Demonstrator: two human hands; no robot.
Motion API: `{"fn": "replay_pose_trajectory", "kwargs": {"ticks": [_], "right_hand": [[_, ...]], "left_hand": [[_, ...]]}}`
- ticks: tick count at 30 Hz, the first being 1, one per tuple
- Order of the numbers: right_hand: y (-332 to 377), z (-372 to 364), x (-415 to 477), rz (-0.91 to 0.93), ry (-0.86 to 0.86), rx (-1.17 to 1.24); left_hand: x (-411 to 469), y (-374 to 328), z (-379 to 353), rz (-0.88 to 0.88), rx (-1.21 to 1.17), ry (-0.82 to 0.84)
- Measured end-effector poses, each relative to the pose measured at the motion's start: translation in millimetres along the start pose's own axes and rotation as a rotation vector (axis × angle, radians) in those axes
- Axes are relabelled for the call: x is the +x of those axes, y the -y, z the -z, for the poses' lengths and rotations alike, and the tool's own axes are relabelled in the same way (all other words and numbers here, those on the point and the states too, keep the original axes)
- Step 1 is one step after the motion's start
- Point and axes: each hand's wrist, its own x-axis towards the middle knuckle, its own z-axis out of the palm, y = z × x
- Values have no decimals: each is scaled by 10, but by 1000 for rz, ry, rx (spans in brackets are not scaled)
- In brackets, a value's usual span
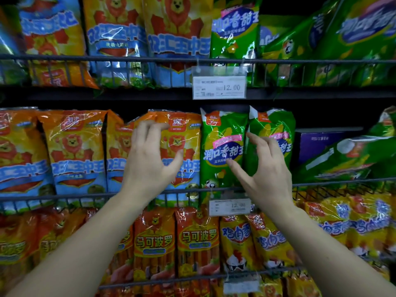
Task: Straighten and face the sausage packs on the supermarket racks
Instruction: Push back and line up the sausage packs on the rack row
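On the middle rack stand orange lion sausage packs (184, 146) and two upright green sausage packs (220, 146). My left hand (150, 155) is raised in front of the orange pack, fingers spread and loosely bent, holding nothing. My right hand (263, 163) hovers in front of the second green pack (276, 127), thumb and fingers spread apart, gripping nothing. Whether either hand touches a pack is unclear.
A wire rail (85, 196) fronts the middle rack, with a price tag (230, 206) clipped on it. Above, a second rack holds more packs and a price tag (219, 87). At the right, green packs (342, 155) lie tilted beside a purple box (317, 142). Below hang orange and yellow packs (197, 239).
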Motion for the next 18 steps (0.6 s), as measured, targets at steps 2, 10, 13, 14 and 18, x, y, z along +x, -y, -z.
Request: {"fn": "replay_pose_trajectory", "kwargs": {"ticks": [2, 10, 13, 14, 18], "right_hand": [[-26, 8, -7, 12, 34, -4], [-34, -14, -16, -3, 177, -131], [4, -56, 16, -12, 201, -185], [18, -78, 29, -15, 202, -198], [82, -152, 50, -74, 203, -168]], "left_hand": [[44, -68, -67, 4, 21, 56], [119, -87, -295, 40, 269, 295], [111, -84, -362, 6, 305, 318], [116, -78, -375, -1, 312, 311], [110, -36, -415, -19, 324, 283]]}}
